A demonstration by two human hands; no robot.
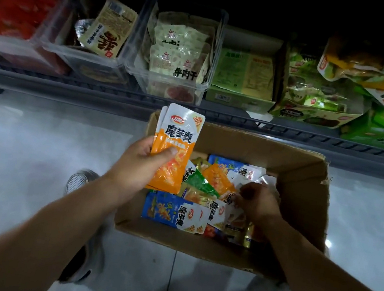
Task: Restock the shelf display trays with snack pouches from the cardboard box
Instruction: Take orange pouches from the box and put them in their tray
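Note:
A cardboard box (306, 191) sits open on the floor below the shelf, filled with mixed snack pouches, among them a blue one (169, 209) and a green one (198, 181). My left hand (141, 162) grips a small stack of orange-and-white pouches (177, 142) upright above the box's left side. My right hand (257, 200) reaches down into the box, its fingers curled among the pouches near a white one (230, 212); what it holds is hidden. Clear display trays (213, 46) on the shelf hold beige pouches.
The low shelf rail (67, 87) runs across the view. Green cartons (244, 77) and green snack bags (377, 75) fill the shelf's right part; a tray of red packs (17, 7) stands at the left. My two shoes (87, 255) stand on the glossy tiled floor beside the box.

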